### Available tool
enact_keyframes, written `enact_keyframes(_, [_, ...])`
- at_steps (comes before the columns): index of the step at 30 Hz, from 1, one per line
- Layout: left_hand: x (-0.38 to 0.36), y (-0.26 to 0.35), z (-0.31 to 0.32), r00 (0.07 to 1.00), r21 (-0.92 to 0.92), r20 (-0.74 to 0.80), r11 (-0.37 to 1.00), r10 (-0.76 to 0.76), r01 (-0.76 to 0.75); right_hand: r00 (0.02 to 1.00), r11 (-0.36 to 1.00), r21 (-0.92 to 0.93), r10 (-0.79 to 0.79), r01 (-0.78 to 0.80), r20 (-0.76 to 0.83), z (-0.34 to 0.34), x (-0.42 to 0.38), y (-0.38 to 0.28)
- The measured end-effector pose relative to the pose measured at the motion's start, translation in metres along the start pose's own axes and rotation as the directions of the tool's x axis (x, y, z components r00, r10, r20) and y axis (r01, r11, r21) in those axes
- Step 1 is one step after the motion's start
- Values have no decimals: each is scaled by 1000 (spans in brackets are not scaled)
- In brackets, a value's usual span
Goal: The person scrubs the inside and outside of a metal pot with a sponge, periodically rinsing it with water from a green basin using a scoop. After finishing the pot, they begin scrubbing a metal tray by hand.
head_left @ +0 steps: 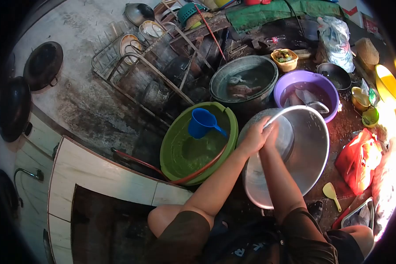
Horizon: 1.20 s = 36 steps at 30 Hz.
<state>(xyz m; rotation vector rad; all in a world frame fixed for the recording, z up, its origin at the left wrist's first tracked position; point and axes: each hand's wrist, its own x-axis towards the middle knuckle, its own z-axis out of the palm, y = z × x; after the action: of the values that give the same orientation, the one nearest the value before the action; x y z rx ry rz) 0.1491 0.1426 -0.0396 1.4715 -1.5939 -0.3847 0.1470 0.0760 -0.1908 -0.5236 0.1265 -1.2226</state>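
Observation:
A large silver metal basin [310, 145] is tilted in front of me. My left hand [254, 135] is closed at its upper left rim. Close against it, my right hand [270, 134] is over the basin's edge, its fingers partly hidden; what it holds, if anything, cannot be made out. Beside the basin on the left stands a green tub [171, 154] of water, with a blue dipper [202, 123] in it. Behind are a dark round tub [215, 88] with pale pieces in water and a purple basin [280, 83] holding water and something pale.
A metal dish rack [158, 75] stands at the upper left, near a tiled ledge [105, 169]. A red hose [141, 162] crosses to the green tub. On the right lie a red plastic bag [361, 160], a pale yellow scoop [331, 193] and a yellow bowl [388, 83].

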Motion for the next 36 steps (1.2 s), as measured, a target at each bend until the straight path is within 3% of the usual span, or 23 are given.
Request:
enact_keyframes(1, [1, 0, 0, 1000, -39, 13, 999, -22, 22, 996, 994, 108, -12, 2, 85, -6, 15, -8])
enact_keyframes(3, [0, -2, 1, 999, -76, 22, 996, -36, 38, 987, 968, -231, -122, 94, -107, 2, 15, -3])
enact_keyframes(6, [3, -9, 2, 1000, -1, -10, 1000, 7, -7, 998, 852, -524, -19, -17, -64, 10, -58, 20])
enact_keyframes(8, [4, -2, 0, 1000, -6, 14, 1000, -26, 26, 965, 571, -819, 239, -51, 107, -25, -127, 34])
enact_keyframes(9, [3, 0, -2, 998, -15, 36, 998, -60, 60, 882, 362, -932, 436, 8, 177, -55, -152, 27])
enact_keyframes(10, [3, 0, -3, 995, -19, 54, 996, -89, 90, 786, 29, -994, 610, 105, 101, -79, -166, -2])
enact_keyframes(11, [3, 2, -4, 996, -15, 44, 996, -83, 84, 771, -48, -964, 611, 260, 178, -128, -170, -19])
enact_keyframes(13, [3, 5, -4, 995, -102, 60, 991, -76, 82, 682, -427, -707, 724, 564, 107, -165, -127, -83])
enact_keyframes(15, [3, 6, -5, 997, -74, 54, 995, -64, 68, 755, -655, -463, 654, 597, 48, -212, -60, -111])
enact_keyframes(17, [2, 4, -4, 998, -43, 59, 998, -36, 39, 815, -804, -146, 550, 576, 183, -225, 15, -120])
enact_keyframes(18, [2, 5, -4, 994, -42, 65, 995, -82, 85, 734, -762, 168, 647, 625, 206, -155, 32, -152])
enact_keyframes(19, [2, 8, -5, 988, -49, 76, 989, -135, 139, 697, -807, 156, 574, 569, 429, -197, 69, -132])
enact_keyframes(20, [2, 14, -7, 986, -71, 76, 985, -150, 155, 654, -792, 230, 601, 566, 460, -176, 77, -139])
enact_keyframes(22, [2, 3, -6, 976, -77, 110, 977, -188, 197, 679, -795, 245, 603, 555, 419, -142, 70, -140])
enact_keyframes(24, [0, 1, -3, 991, -53, 33, 990, -130, 132, 810, -849, 100, 525, 518, 260, -191, 50, -117])
enact_keyframes(26, [1, -10, -1, 980, -202, 85, 960, -181, 195, 877, -886, 16, 461, 463, 138, -233, 14, -102])
enact_keyframes(27, [2, -18, 0, 991, -123, 55, 984, -124, 130, 909, -887, -234, 415, 398, -28, -227, -15, -92])
enact_keyframes(28, [3, -12, -3, 988, -88, 64, 985, -142, 147, 901, -846, -460, 390, 269, -191, -219, -38, -79])
enact_keyframes(30, [4, -10, -7, 981, -49, 90, 983, -171, 175, 891, -806, -588, 313, 67, -329, -219, -80, -46])
enact_keyframes(32, [8, -18, -4, 998, -74, 46, 996, -40, 43, 706, -749, -647, 381, -144, -597, -155, -112, -31])
enact_keyframes(34, [8, -8, -4, 997, -103, 56, 993, -56, 61, 673, -421, -880, 588, -220, -449, -116, -140, 3])
enact_keyframes(35, [7, -5, -5, 997, -94, 54, 994, -57, 62, 591, -307, -904, 684, -298, -428, -86, -140, 21])
enact_keyframes(36, [7, -9, -5, 998, -68, 41, 996, -49, 52, 696, 98, -973, 714, -209, -77, -64, -136, 44])
